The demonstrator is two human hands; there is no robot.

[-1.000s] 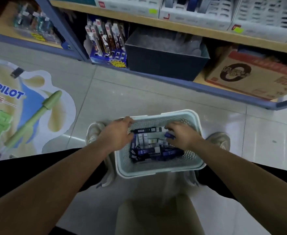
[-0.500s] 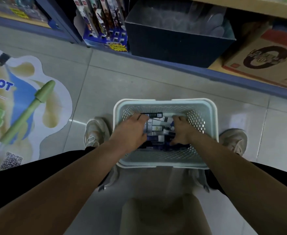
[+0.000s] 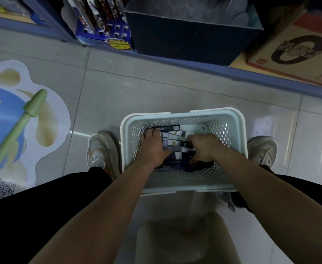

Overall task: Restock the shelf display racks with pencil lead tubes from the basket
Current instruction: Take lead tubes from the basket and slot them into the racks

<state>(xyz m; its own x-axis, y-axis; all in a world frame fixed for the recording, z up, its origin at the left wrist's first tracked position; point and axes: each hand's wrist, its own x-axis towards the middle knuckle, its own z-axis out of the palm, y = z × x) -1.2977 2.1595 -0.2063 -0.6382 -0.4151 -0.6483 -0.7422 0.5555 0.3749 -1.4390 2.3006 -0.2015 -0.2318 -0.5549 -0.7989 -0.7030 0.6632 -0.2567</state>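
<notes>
Head view, looking down from above the person: nearest is a beige stool [image 3: 184, 241] between the black-clad legs; both bare forearms reach forward into a pale perforated basket [image 3: 183, 111] standing on the tiled floor [image 3: 156, 88] between two light shoes [image 3: 99, 149]; the pencil lead tubes [image 3: 173, 139] lie in a loose heap on its bottom, dark and white ones mixed; the left hand [image 3: 152, 147] lies on the heap with fingers bent over it, though I cannot tell if it grips any; the right hand [image 3: 204, 149] is curled, thumb and fingers pinching dark tubes at the near side; farther left, a floor sticker [image 3: 23, 115] shows a green pen; beyond, the bottom shelf [image 3: 251, 74] carries a dark open box [image 3: 184, 40], a cardboard carton [image 3: 293, 52] and a blue display of packs [image 3: 103, 25].
</notes>
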